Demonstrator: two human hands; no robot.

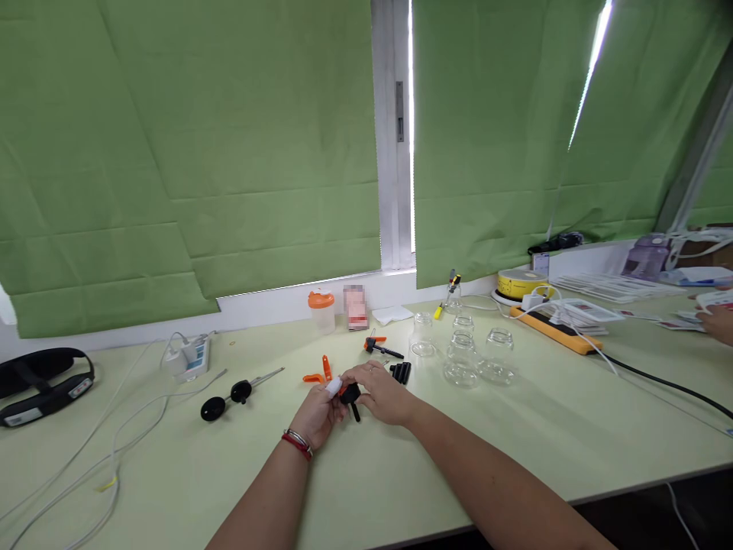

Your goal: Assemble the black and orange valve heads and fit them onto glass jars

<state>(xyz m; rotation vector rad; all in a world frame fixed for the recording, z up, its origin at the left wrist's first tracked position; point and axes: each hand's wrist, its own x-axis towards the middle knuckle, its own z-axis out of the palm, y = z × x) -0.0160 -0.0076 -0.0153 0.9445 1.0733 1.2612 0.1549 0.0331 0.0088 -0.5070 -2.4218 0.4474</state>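
Observation:
My left hand (pixel 318 411) and my right hand (pixel 385 391) meet over the table, closed around a small black part with a stem (pixel 350 395). A bit of orange shows beside its black body, and the stem points down. The fingers hide much of this part. Just behind my left hand lie orange clip-like pieces (pixel 326 370). A black piece with an orange lever and a rod (pixel 375 345) lies behind my hands. Short black tubes (pixel 404 372) rest beside my right hand.
Several clear glass jars (pixel 461 359) stand to the right. A power strip (pixel 550 330) lies beyond them. At left are black discs on metal rods (pixel 241 391), cables and a headset (pixel 46 382). An orange-lidded cup (pixel 322 312) stands behind. Another person's hand (pixel 717 317) shows far right.

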